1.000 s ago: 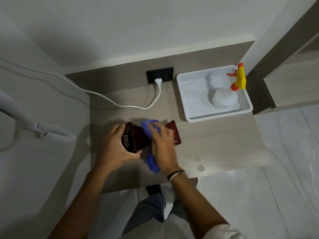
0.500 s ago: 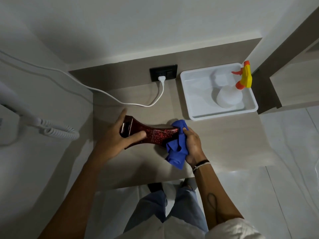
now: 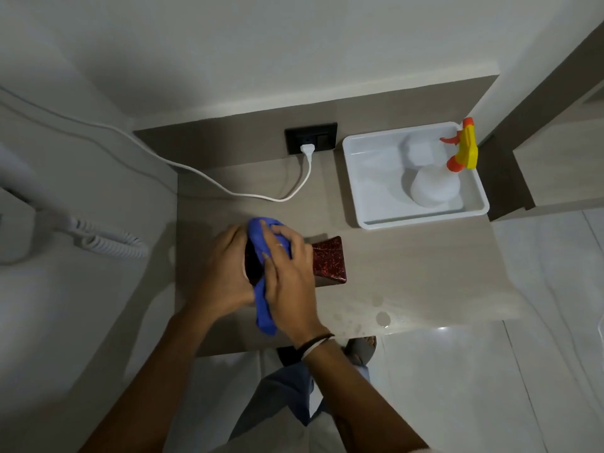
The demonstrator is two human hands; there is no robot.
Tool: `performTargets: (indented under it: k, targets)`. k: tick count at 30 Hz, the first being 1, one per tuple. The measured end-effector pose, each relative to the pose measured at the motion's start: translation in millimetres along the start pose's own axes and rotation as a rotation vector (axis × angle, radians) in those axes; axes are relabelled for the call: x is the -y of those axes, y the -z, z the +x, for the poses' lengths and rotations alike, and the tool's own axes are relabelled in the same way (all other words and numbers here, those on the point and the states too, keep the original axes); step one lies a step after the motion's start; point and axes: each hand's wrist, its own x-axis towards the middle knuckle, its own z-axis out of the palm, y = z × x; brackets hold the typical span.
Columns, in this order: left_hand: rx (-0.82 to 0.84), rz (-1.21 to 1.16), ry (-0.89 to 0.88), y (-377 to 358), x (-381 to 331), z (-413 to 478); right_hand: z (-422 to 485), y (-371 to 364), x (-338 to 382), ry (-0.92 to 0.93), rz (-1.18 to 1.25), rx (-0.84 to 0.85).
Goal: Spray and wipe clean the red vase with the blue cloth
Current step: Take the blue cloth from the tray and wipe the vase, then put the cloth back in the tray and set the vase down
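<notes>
The red glittery vase point(image 3: 328, 259) lies on its side on the wooden counter point(image 3: 408, 273), its flared square base pointing right. My left hand point(image 3: 225, 266) grips the vase's left end, which is mostly hidden. My right hand point(image 3: 287, 276) presses the blue cloth point(image 3: 263, 308) over the vase's middle and neck; the cloth wraps over the top and hangs down toward me. The white spray bottle point(image 3: 434, 188) with its yellow and orange trigger stands in the white tray point(image 3: 362, 204) at the back right.
A white cable point(image 3: 228, 189) runs from the black wall socket point(image 3: 310, 138) across the counter's back left. A coiled white cord point(image 3: 108, 243) hangs on the left wall. Water spots point(image 3: 382, 317) lie near the counter's front edge. My feet show below the counter.
My right hand has slid the blue cloth leftward along the vase, from its base end to its neck beside my left hand. The vase's base now shows uncovered.
</notes>
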Motion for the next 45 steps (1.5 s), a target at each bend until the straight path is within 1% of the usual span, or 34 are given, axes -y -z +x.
performTargets:
  k: [1, 3, 4, 6, 7, 10, 11, 12, 13, 14, 17, 18, 19, 21, 23, 24, 26, 28, 30, 31, 34, 36, 39, 42, 45]
  targets:
    - [0.005, 0.019, 0.024, 1.5, 1.8, -2.0, 0.2, 4.4, -13.5, -0.022, -0.088, 0.016]
    - [0.031, 0.055, 0.072, 5.1, 4.4, -5.6, 4.3, 26.1, -49.7, -0.184, -0.277, 0.042]
    - [0.030, 0.067, 0.076, 5.1, 4.0, -7.0, 6.8, 38.9, -65.0, -0.267, -0.335, 0.043]
    - [0.027, 0.082, 0.072, 0.8, -1.0, -6.6, 9.7, 49.7, -76.8, -0.345, -0.336, 0.025]
    - [0.022, 0.080, 0.082, -1.5, -3.9, -4.6, 10.8, 45.4, -68.3, -0.321, -0.278, 0.000]
    - [0.014, 0.017, 0.129, -1.4, -11.9, 1.0, 10.6, 6.7, -15.8, -0.109, -0.008, -0.088]
    - [0.009, -0.005, 0.130, 0.3, -12.2, 3.1, 9.4, -2.6, -2.5, -0.041, 0.072, -0.085]
    - [0.009, -0.004, 0.123, 3.4, -10.5, 4.2, 9.2, -4.8, 1.2, 0.002, 0.100, -0.069]
    - [0.017, 0.025, 0.112, 6.6, -8.8, 4.1, 8.2, -1.1, -6.9, 0.004, 0.090, -0.065]
    - [0.026, 0.071, 0.102, 9.1, -8.1, 3.1, 5.8, 8.1, -23.1, -0.055, 0.096, -0.042]
    - [0.034, 0.178, 0.060, 6.5, -11.4, -2.4, 0.0, 41.8, -78.5, -0.331, -0.143, 0.017]
    - [0.028, 0.190, 0.042, 3.6, -13.9, -2.5, 1.0, 44.1, -85.3, -0.367, -0.141, -0.005]
    - [0.016, 0.182, 0.032, 0.8, -17.1, -0.9, 4.8, 40.3, -79.8, -0.338, -0.113, -0.031]
    - [-0.017, 0.135, 0.028, -1.3, -22.3, 5.5, 17.8, 20.8, -46.9, -0.192, 0.034, -0.099]
    - [-0.021, 0.092, 0.050, 1.1, -24.6, 10.9, 23.0, 1.6, -26.0, -0.031, 0.072, -0.167]
    - [-0.017, 0.088, 0.066, 3.2, -25.3, 12.2, 23.1, 0.6, -27.1, -0.012, 0.046, -0.168]
    - [-0.010, 0.113, 0.076, 6.5, -26.7, 10.6, 18.6, 12.0, -48.3, -0.107, -0.009, -0.132]
    - [0.004, 0.161, 0.073, 6.7, -29.1, 9.8, 11.8, 32.0, -80.1, -0.199, -0.150, -0.057]
    - [0.020, 0.195, 0.058, 9.1, -31.7, 12.0, 8.0, 56.1, -102.3, -0.249, -0.218, 0.068]
    - [0.022, 0.202, 0.054, 9.7, -33.8, 14.9, 9.0, 66.7, -112.4, -0.267, -0.217, 0.074]
    - [0.007, 0.227, 0.049, 11.8, -39.1, 23.9, 21.4, 95.5, -117.7, -0.289, -0.088, -0.067]
    - [-0.009, 0.276, 0.042, 9.9, -44.2, 31.6, 37.9, 114.5, -110.3, -0.223, -0.050, -0.162]
    - [-0.033, 0.384, 0.030, 3.4, -52.8, 47.1, 74.8, 140.5, -97.4, -0.171, -0.031, -0.233]
    - [-0.049, 0.442, 0.025, 0.0, -61.6, 68.2, 124.0, 160.6, -99.4, -0.125, -0.077, -0.248]
    - [-0.035, 0.480, 0.026, -5.1, -69.2, 83.1, 167.9, 169.9, -114.0, -0.134, -0.183, -0.152]
